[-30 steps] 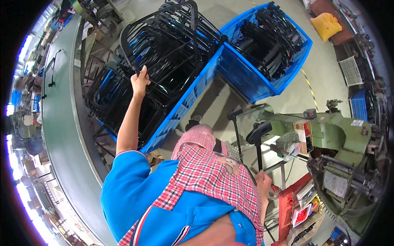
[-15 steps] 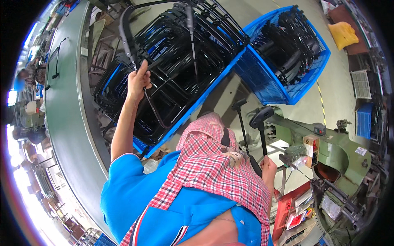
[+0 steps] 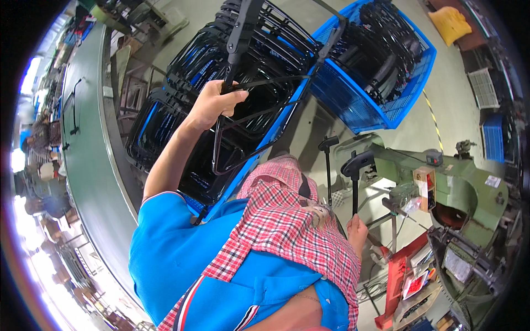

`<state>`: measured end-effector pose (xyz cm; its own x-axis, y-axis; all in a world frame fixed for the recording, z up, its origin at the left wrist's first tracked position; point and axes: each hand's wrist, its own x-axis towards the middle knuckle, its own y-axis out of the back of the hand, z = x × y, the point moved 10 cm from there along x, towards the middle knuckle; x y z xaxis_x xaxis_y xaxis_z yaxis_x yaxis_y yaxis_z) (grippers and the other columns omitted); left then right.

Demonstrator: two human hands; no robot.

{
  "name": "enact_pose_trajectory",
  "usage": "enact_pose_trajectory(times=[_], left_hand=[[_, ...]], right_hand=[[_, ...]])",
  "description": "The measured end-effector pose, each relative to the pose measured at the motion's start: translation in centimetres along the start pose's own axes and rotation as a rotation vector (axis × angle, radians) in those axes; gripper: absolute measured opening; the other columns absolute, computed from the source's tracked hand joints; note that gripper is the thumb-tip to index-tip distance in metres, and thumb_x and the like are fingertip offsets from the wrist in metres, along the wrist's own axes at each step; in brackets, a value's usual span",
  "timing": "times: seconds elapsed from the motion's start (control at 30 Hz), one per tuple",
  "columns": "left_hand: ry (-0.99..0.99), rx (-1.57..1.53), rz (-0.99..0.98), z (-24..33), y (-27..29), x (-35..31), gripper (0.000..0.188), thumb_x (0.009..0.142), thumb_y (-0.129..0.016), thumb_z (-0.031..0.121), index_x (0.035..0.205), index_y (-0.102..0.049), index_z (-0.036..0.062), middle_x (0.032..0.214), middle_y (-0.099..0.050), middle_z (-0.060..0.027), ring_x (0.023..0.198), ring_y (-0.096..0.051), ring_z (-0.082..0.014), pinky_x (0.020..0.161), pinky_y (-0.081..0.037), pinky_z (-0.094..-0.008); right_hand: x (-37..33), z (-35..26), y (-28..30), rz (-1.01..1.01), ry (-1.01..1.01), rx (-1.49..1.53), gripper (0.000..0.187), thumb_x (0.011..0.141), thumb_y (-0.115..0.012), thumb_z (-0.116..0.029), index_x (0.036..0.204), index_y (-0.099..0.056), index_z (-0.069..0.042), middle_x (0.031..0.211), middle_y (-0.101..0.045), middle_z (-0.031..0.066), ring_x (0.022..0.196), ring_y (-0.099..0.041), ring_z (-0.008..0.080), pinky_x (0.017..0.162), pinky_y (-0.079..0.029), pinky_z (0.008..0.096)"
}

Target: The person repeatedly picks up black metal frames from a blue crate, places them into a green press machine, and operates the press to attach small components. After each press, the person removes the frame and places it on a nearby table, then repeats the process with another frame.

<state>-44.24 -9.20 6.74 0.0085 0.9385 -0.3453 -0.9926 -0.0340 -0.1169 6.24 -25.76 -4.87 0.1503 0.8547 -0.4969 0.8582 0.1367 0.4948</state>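
Note:
My left hand (image 3: 212, 106) is closed around one leg of a black tubular metal frame (image 3: 238, 41). The frame has flat riveted joints and bent tubes, and it is held over a pile of similar black frames (image 3: 190, 69) stacked above blue plastic. At my right side, my right hand (image 3: 356, 231) grips a black tube (image 3: 355, 193) topped by a flat black joint piece (image 3: 358, 164). Close to it on the left stands a second black tube (image 3: 328, 168) with a similar head; its lower end is hidden behind my checked apron (image 3: 292, 220).
A blue mesh basket (image 3: 353, 102) full of black parts stands beyond the pile on the right. A long green bench (image 3: 91, 149) runs along my left. On the right is a green machine (image 3: 464, 190) with a red stand (image 3: 398, 281). A yellow sack (image 3: 450, 25) lies far right.
My left hand has moved right, carrying the black frame with it; the frame now reaches toward the blue basket and looks larger. My right hand still holds its tube in nearly the same place.

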Motion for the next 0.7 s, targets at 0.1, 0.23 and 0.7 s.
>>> enact_pose_trajectory(times=[0.1,0.23,0.7], left_hand=[[-0.027,0.139,-0.063,1.6,-2.8,0.5,0.020,0.092,-0.060,0.018,0.077,-0.053,0.0071,0.060,-0.036,0.0096,0.050,-0.032,-0.0008,0.045,-0.024,-0.0203],[-0.197,0.653,0.001,7.8,-6.7,-1.5,0.027,0.092,-0.062,0.028,0.082,-0.062,0.0032,0.058,-0.048,0.0029,0.051,-0.044,-0.0048,0.047,-0.035,-0.0240],[-0.274,0.559,-0.201,21.4,-13.6,2.5,0.043,0.099,-0.044,0.047,0.085,-0.055,0.0074,0.053,-0.030,0.0104,0.039,-0.022,0.0010,0.034,-0.013,-0.0184]], right_hand=[[-1.3,1.5,0.0,0.034,-0.036,0.030,0.050,0.101,-0.046,-0.037,0.068,-0.050,0.001,0.057,-0.041,0.0002,0.054,-0.035,0.0089,0.050,-0.030,0.0292],[-2.8,3.7,0.9,0.112,-0.077,0.021,0.048,0.100,-0.048,-0.034,0.068,-0.052,0.001,0.054,-0.042,0.0012,0.053,-0.038,0.0087,0.049,-0.031,0.0296],[-6.6,12.5,6.8,0.160,-0.024,0.028,0.046,0.094,-0.052,-0.039,0.080,-0.063,0.003,0.065,-0.060,0.0187,0.062,-0.058,0.0309,0.065,-0.046,0.0384]])
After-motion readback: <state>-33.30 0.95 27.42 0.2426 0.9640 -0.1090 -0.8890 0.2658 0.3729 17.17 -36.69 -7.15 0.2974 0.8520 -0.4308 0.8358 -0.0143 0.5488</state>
